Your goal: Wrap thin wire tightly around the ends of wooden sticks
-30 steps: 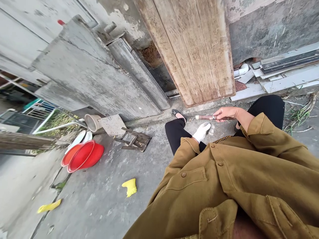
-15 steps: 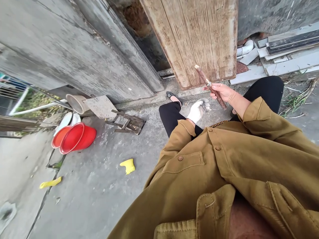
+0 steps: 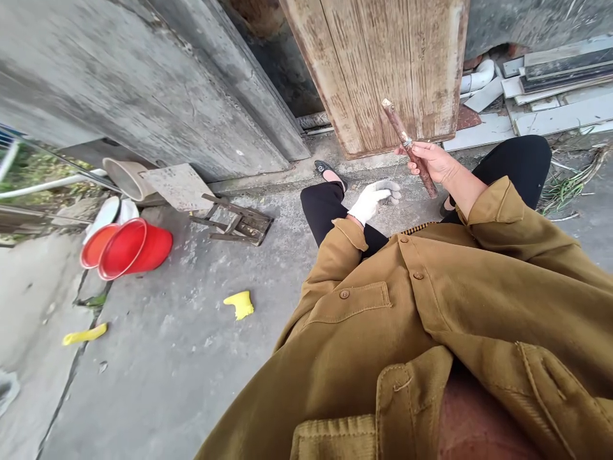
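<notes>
My bare right hand point(image 3: 432, 163) is wrapped round a brown, bark-covered stick point(image 3: 397, 122), which slants up and away to the left. Some thin wire or thread point(image 3: 407, 142), pale in colour, is wound about the stick just beyond my fingers. My left hand point(image 3: 376, 199) wears a white glove with grey fingers and sits lower, apart from the stick. Its fingers are pinched together on the thin strand, faintly visible running down from the winding. Whether the strand is wire or thread I cannot make out.
A weathered wooden door point(image 3: 383, 76) stands ahead, with stacked boards point(image 3: 565, 89) and a white pipe point(image 3: 479, 78) to its right. At left are a small wooden stool point(image 3: 239, 220), red buckets point(image 3: 148, 246) and yellow scraps point(image 3: 239, 305) on the concrete.
The view has shifted slightly. My left hand has turned a little, and the strand between it and the stick shows more. My right hand keeps its hold on the stick.
</notes>
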{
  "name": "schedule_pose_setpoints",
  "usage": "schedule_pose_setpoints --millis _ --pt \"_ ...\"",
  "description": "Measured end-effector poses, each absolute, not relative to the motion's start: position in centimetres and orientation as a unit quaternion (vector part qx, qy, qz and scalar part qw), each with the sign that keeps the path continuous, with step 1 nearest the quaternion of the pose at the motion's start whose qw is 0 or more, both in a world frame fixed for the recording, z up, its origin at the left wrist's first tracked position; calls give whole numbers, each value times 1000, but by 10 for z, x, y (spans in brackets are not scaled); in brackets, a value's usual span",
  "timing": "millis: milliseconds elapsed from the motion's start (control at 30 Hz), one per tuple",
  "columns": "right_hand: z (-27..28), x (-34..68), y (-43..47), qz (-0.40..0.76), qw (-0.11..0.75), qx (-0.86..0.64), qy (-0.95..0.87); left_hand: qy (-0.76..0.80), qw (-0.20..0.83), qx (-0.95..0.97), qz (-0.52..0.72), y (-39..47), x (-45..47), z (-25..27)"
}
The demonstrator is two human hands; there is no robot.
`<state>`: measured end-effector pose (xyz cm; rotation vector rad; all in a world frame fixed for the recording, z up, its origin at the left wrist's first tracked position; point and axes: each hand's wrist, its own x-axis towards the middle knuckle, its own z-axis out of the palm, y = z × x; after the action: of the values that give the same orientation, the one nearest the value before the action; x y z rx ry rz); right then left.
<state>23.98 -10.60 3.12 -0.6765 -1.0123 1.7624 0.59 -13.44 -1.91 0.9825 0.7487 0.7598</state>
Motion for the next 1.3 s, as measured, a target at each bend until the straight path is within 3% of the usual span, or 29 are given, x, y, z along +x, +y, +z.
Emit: schedule_pose_setpoints --millis 167,600,1000,1300 --pt "38 237 -111 725 464 -282 -424 357 716 492 343 -136 7 -19" --pt "33 246 -106 729 473 -238 -434 309 765 429 368 -139 6 -18" --pt "47 251 -107 673 490 -306 -463 380 638 647 170 -136 -4 -10" --pt "51 249 -102 643 509 -340 -460 364 652 596 295 -144 8 3"
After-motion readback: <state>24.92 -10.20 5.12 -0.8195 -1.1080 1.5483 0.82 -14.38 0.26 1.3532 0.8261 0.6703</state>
